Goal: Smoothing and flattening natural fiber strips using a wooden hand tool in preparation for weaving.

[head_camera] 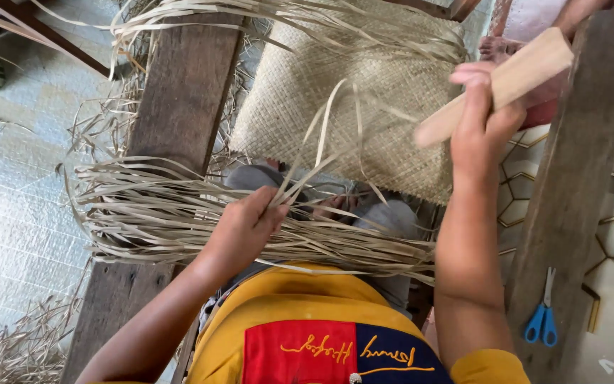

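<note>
1. Yellow shirt [300,299] fills the bottom edge, nearest the camera; just above it the left hand [244,227] pinches 1 loose strip from the bundle of dried strips [179,220] lying across the lap and the left wooden plank [179,92].
2. Raised well apart from it, the right hand [479,124] is clenched around a flat wooden stick [495,82].
3. Between the planks lies the woven mat [364,107]: a broad panel looks finished, yet unwoven ends trail from its edges, so I judge weaving remains.
4. Blue scissors [543,320] rest on the right plank [577,163].
</note>
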